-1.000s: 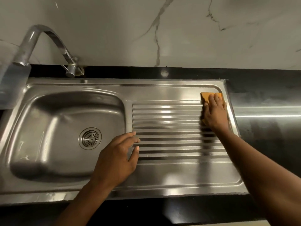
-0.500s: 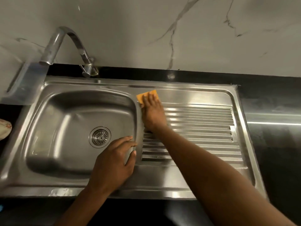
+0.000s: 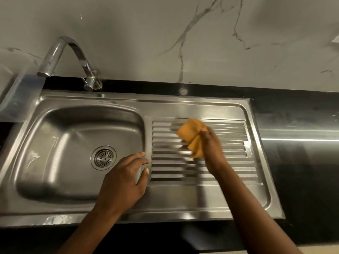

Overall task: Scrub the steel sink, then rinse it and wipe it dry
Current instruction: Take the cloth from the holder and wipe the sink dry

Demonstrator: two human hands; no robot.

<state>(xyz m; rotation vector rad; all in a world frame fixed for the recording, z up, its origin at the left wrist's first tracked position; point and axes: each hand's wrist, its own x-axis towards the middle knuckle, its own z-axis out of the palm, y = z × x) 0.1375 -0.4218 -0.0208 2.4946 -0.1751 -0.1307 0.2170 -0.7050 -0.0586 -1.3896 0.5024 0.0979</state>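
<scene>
The steel sink [image 3: 183, 107] fills the view, with its bowl [image 3: 55, 153] and round drain [image 3: 103, 158] on the left and a ribbed drainboard [image 3: 229, 162] on the right. My right hand [image 3: 211, 145] grips a folded orange cloth [image 3: 190, 136] over the upper middle of the ribs; the cloth looks lifted and bunched, blurred by motion. My left hand [image 3: 124, 182] rests flat on the ridge between bowl and drainboard, fingers spread, holding nothing.
A curved steel tap [image 3: 73, 57] rises behind the bowl's back rim. Black countertop [image 3: 302, 153] surrounds the sink, with a marble wall [image 3: 183, 33] behind. A clear plastic item [image 3: 18, 96] sits at the far left.
My right hand swept the cloth from the drainboard's far right corner to the bowl's edge, then back to the middle of the ribs, where the cloth now bunches up. The left hand stayed put.
</scene>
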